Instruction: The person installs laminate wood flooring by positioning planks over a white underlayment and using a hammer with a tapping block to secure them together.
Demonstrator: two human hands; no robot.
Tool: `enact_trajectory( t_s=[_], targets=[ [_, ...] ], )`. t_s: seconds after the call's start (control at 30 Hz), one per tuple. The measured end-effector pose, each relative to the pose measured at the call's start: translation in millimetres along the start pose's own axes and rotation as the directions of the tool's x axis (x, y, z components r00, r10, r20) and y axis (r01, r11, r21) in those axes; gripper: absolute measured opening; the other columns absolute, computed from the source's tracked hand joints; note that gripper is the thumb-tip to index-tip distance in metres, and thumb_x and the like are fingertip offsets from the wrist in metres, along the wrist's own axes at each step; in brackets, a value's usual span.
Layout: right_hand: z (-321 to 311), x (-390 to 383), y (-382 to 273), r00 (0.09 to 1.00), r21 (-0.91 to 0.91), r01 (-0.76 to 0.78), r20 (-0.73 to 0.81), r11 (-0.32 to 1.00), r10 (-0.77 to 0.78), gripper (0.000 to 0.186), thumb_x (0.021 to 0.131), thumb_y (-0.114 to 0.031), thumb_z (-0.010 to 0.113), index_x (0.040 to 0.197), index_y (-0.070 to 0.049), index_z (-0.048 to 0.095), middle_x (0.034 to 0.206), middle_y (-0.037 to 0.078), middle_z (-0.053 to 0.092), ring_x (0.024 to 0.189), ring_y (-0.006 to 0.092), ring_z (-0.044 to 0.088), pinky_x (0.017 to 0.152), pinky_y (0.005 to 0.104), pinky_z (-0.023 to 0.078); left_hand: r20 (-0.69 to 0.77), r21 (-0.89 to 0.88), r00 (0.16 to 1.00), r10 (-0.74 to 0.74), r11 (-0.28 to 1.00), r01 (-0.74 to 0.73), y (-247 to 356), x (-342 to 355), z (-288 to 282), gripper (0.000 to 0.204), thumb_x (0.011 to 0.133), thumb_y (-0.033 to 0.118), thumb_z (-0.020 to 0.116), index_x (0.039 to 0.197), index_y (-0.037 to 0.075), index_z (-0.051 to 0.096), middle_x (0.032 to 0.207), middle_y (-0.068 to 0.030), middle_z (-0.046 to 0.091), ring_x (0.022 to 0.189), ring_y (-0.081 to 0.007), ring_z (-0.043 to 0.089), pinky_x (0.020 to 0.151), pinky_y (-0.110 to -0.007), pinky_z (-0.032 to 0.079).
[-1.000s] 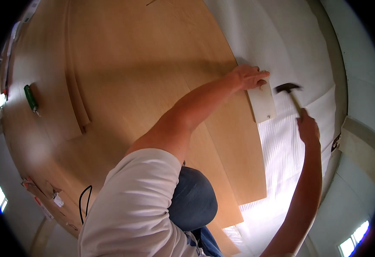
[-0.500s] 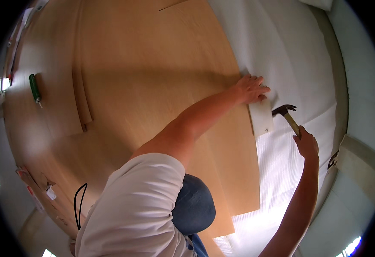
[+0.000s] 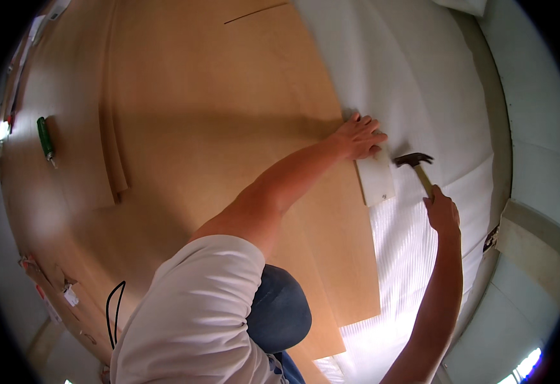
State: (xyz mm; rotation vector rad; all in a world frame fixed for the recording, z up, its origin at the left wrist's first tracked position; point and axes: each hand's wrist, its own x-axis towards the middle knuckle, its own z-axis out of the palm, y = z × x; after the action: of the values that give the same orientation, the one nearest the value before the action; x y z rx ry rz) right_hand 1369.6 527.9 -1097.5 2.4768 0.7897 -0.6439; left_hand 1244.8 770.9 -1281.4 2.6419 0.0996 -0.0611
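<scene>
My right hand is closed round the light handle of a claw hammer. Its dark head sits just off the outer edge of a pale rectangular block. The block lies along the edge of a wood-look floor plank. On the far end of that block rests my left hand, fingers spread and pressing down across the block and the plank edge. Part of the block is hidden under this hand.
White foam underlay covers the floor on the right up to the wall. Loose planks lie on the laid floor at left, with a green tube beyond them. My knee is below my left arm.
The whole view has shifted slightly, so the floor and both hands appear further left. The hammer head has tilted a little and stands close to the block; the left hand stays on the block.
</scene>
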Motion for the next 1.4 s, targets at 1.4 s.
enact_trajectory(
  t_s=[1.4],
  targets=[
    [101,-89,177,0.922,-0.171,-0.201,0.3,0.965,0.246,0.033,0.099,-0.035,0.059,0.127,-0.019,0.059,0.102,0.008,0.072,0.096,0.0294,0.07,0.077,0.0444,0.057,0.406,0.023,0.802,0.438,0.872,-0.489,214,13,129,0.078,0.089,0.05,0.07,0.143,0.003,0.041,0.131,-0.0156,0.053,0.126,-0.0317,0.049,0.102,-0.047,0.043]
  ],
)
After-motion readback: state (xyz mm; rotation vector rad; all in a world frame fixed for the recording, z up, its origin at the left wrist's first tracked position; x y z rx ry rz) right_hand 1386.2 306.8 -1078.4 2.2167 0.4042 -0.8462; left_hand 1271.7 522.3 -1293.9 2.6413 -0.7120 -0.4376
